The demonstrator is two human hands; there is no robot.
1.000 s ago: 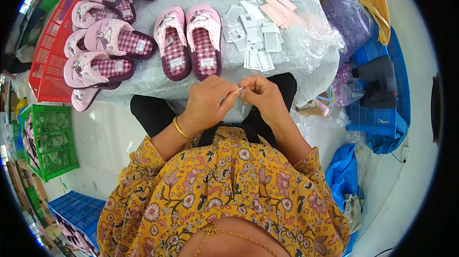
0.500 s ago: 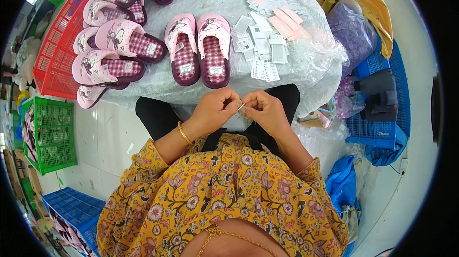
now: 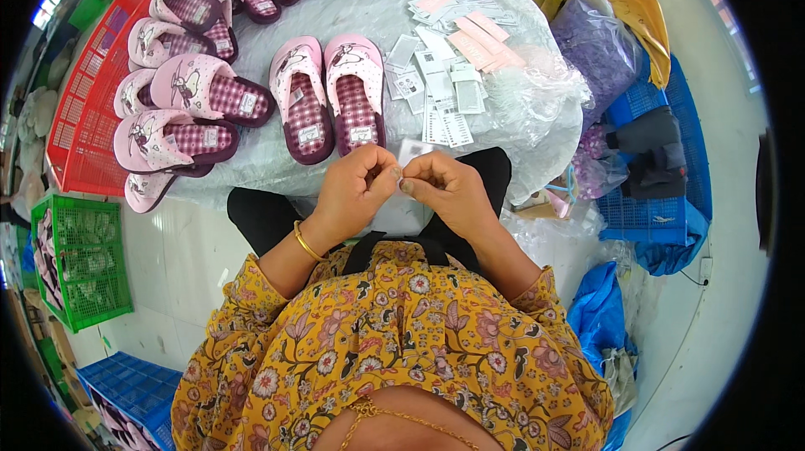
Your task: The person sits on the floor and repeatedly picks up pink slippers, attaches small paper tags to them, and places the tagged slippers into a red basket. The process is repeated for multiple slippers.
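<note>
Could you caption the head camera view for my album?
Left hand and right hand, fingertips close together, before pink slippers and paper tags on a plastic-covered table.

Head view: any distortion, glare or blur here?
Head view: the red crate bends toward the rim; glare speckles the clear plastic right of the labels; left hand and right hand look fairly sharp, but detail between their fingertips is too small to tell.
</note>
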